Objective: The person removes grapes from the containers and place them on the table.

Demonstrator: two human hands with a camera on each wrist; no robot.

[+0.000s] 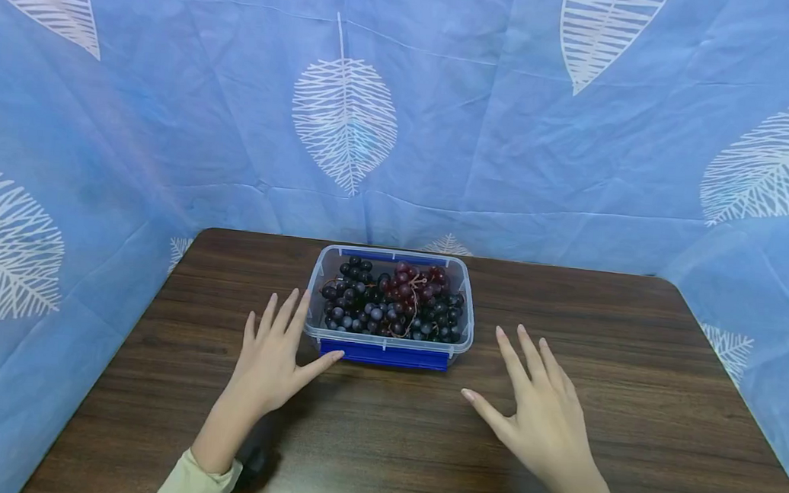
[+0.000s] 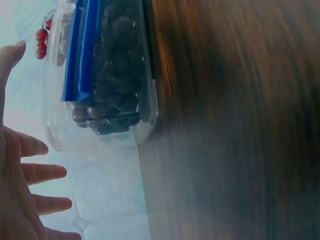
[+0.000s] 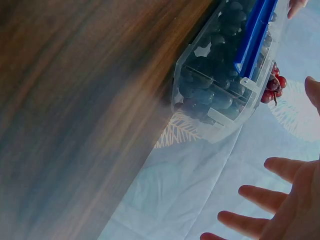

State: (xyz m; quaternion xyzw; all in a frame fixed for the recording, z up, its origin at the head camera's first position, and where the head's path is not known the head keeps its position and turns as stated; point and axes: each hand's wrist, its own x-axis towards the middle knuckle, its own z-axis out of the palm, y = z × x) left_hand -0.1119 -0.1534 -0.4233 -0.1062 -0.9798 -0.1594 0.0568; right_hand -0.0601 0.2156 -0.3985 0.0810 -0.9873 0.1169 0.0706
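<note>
A clear plastic container (image 1: 465,324) with a blue clip (image 1: 383,354) along its front stands near the table's far edge. Dark grapes (image 1: 356,305) fill it, and a redder bunch (image 1: 406,282) with brown stems lies on top at the right. My left hand (image 1: 269,364) is spread at the container's left front corner, its thumb overlapping the blue clip in the head view. To the right, apart from the container, my right hand (image 1: 544,410) is also spread with straight fingers. Neither hand holds anything. Both wrist views show the container's clear wall (image 2: 55,115) beyond the fingers.
The container stands on a dark wood-grain table (image 1: 381,444) with rounded far corners. Behind and on both sides hangs a blue cloth (image 1: 444,128) with white leaf prints. A light sleeve (image 1: 199,481) covers my left forearm.
</note>
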